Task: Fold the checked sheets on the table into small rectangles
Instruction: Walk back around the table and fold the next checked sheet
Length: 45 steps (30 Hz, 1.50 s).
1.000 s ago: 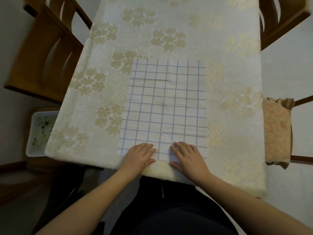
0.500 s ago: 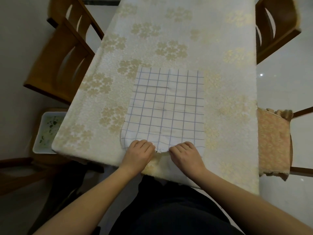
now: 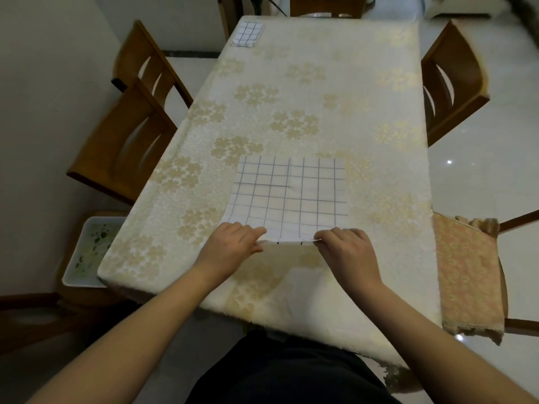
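I see the white sheet with a thin dark grid (image 3: 287, 196) lying flat at the centre of the frame, its near edge lifted off the cream tablecloth with gold flowers (image 3: 315, 91). My left hand (image 3: 233, 246) and right hand (image 3: 347, 249) each pinch that edge, one at each near corner. A small folded checked rectangle (image 3: 247, 34) sits at the table's far left corner, upper middle of frame, with wooden chairs (image 3: 128, 141) along both sides.
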Motion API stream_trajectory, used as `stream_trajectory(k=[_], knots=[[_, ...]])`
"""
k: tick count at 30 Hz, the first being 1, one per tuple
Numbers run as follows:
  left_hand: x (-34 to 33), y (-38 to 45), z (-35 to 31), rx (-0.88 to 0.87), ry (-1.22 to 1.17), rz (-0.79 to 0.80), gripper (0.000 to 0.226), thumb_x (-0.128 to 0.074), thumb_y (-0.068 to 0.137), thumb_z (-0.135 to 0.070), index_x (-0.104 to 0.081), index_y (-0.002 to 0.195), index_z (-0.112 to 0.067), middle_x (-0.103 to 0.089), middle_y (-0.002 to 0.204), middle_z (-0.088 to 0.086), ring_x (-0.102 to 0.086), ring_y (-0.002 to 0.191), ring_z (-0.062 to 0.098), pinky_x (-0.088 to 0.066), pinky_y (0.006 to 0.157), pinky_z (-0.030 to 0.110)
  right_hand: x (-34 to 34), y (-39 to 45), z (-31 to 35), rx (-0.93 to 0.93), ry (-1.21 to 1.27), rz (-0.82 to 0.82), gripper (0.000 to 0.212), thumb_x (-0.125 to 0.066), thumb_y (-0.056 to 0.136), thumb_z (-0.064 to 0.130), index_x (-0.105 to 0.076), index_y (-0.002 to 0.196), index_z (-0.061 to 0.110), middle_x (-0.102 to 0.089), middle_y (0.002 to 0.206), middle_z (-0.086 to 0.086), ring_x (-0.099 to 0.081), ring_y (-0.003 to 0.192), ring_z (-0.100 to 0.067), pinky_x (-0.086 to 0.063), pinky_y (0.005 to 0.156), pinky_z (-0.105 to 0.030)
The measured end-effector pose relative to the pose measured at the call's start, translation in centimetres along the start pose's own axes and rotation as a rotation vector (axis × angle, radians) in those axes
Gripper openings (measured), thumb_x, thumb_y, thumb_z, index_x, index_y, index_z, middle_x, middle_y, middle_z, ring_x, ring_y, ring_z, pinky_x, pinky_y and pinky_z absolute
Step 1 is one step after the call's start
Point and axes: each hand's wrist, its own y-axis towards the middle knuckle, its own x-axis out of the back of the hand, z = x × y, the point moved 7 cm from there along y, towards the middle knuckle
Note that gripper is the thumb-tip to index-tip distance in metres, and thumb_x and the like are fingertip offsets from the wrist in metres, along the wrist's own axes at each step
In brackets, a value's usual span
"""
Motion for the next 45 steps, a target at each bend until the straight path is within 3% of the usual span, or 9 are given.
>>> stream_trajectory(k=[3, 6, 13, 19, 26, 34, 41, 43, 45], knots=[[0.7, 0.8, 2.7, 0.032, 0.039, 0.002, 0.029, -0.072, 0.081, -0.010, -0.062, 0.109, -0.013, -0.067, 0.083, 0.002, -0.063, 0.072, 0.023, -0.049, 0.066, 0.036, 0.5, 2.3, -0.6, -0.019, -0.009, -0.032, 0.005, -0.065, 0.089, 0.018, -0.070, 0.086, 0.018, -0.066, 0.073, 0.003, -0.062, 0.065, -0.023, -0.043, 0.073, -0.035], [1.3, 2.7, 6.0, 0.132, 0.019, -0.050, 0.007, -0.065, 0.088, -0.019, -0.069, 0.091, -0.015, -0.069, 0.079, -0.002, -0.064, 0.071, 0.021, -0.047, 0.068, 0.034, -0.3, 4.7, -1.4, -0.049, -0.076, -0.017, 0.013, -0.076, 0.081, 0.009, -0.070, 0.090, 0.017, -0.067, 0.076, 0.001, -0.062, 0.070, -0.026, -0.039, 0.077, -0.035], [-1.6, 8.3, 13.2, 0.380, -0.082, 0.093, 0.017, -0.072, 0.086, -0.033, -0.067, 0.076, -0.019, -0.064, 0.066, -0.007, -0.059, 0.062, 0.019, -0.046, 0.066, 0.035, -4.1, 10.8, -3.9, -0.177, -0.218, 0.145, 0.041, -0.083, 0.064, -0.003, -0.072, 0.095, 0.022, -0.068, 0.085, 0.002, -0.061, 0.082, -0.028, -0.043, 0.088, -0.044], [-6.6, 12.2, 18.3, 0.463, -0.156, 0.247, 0.019, -0.059, 0.095, -0.036, -0.067, 0.088, -0.020, -0.068, 0.079, -0.006, -0.063, 0.075, 0.018, -0.050, 0.074, 0.037, -7.8, 15.3, -7.0, -0.283, -0.262, 0.192, 0.043, -0.076, 0.072, -0.003, -0.067, 0.106, 0.021, -0.071, 0.086, 0.002, -0.063, 0.087, -0.028, -0.039, 0.097, -0.049], [-14.1, 13.8, 21.9, 0.499, -0.121, 0.415, 0.021, -0.045, 0.101, -0.031, -0.066, 0.101, -0.026, -0.066, 0.096, -0.007, -0.057, 0.090, 0.018, -0.039, 0.079, 0.033, -14.5, 18.2, -10.8, -0.437, -0.218, 0.367, 0.032, -0.060, 0.088, 0.002, -0.063, 0.112, 0.023, -0.072, 0.101, 0.002, -0.058, 0.107, -0.026, -0.027, 0.105, -0.043], [-19.6, 14.8, 24.4, 0.527, -0.221, 0.423, 0.016, -0.054, 0.097, -0.034, -0.065, 0.097, -0.022, -0.064, 0.090, -0.005, -0.055, 0.087, 0.019, -0.042, 0.079, 0.034, -19.8, 18.7, -14.4, -0.610, -0.183, 0.490, 0.025, -0.043, 0.100, 0.018, -0.063, 0.114, 0.025, -0.068, 0.106, 0.003, -0.052, 0.107, -0.025, -0.029, 0.091, -0.037], [-21.7, 15.1, 25.3, 0.487, -0.236, 0.345, 0.016, -0.067, 0.089, -0.033, -0.068, 0.094, -0.017, -0.062, 0.090, -0.002, -0.055, 0.088, 0.023, -0.037, 0.075, 0.032, -20.9, 18.6, -15.8, -0.613, -0.179, 0.350, 0.014, -0.057, 0.095, 0.018, -0.070, 0.099, 0.020, -0.068, 0.092, -0.002, -0.057, 0.095, -0.030, -0.029, 0.100, -0.043], [-21.5, 15.0, 25.3, 0.481, -0.222, 0.310, 0.022, -0.070, 0.087, -0.032, -0.068, 0.103, -0.017, -0.064, 0.097, 0.000, -0.057, 0.094, 0.026, -0.040, 0.080, 0.034, -21.1, 18.6, -15.7, -0.582, -0.172, 0.301, 0.010, -0.064, 0.091, 0.014, -0.071, 0.097, 0.017, -0.068, 0.091, -0.005, -0.059, 0.093, -0.034, -0.034, 0.100, -0.047], [-20.5, 14.6, 24.9, 0.475, -0.189, 0.254, 0.035, -0.070, 0.087, -0.030, -0.064, 0.119, -0.016, -0.064, 0.115, 0.004, -0.056, 0.110, 0.028, -0.042, 0.094, 0.041, -20.7, 18.6, -15.3, -0.534, -0.168, 0.235, 0.024, -0.069, 0.086, 0.011, -0.068, 0.110, 0.014, -0.068, 0.106, -0.009, -0.059, 0.104, -0.036, -0.034, 0.104, -0.052]])
